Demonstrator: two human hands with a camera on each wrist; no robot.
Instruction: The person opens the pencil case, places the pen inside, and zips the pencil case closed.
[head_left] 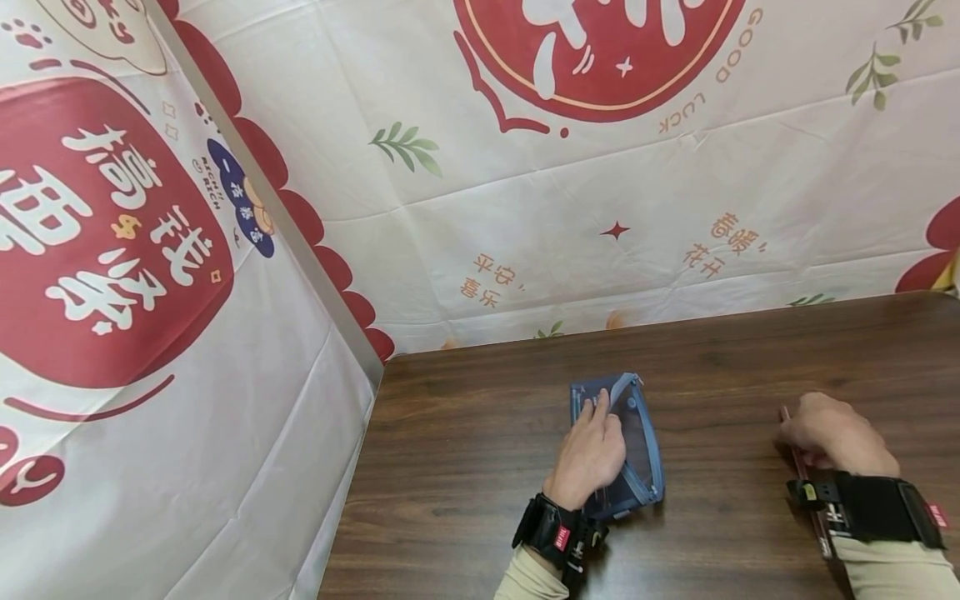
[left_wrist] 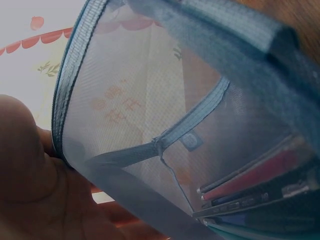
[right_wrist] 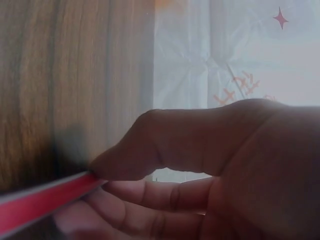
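Observation:
A blue mesh pencil pouch [head_left: 639, 433] lies on the table with its blue zip edging facing up. My left hand [head_left: 592, 457] rests over its left part, fingers stretched across the mesh. The left wrist view shows the see-through pouch [left_wrist: 145, 90] close up, with several pens [left_wrist: 250, 180] inside it and my left palm [left_wrist: 35, 195] beside its edge. Off to the right, my right hand [head_left: 836, 433] pinches a long thin red stick [head_left: 801, 467] that runs back under the wrist. In the right wrist view, thumb and fingertips grip the end of this red stick [right_wrist: 50, 197], which has pale edges.
The brown wooden table [head_left: 465, 442] ends at the back against a printed white cloth [head_left: 525, 192]. Another printed cloth [head_left: 247, 433] hangs along the left side. Bare wood lies between the two hands.

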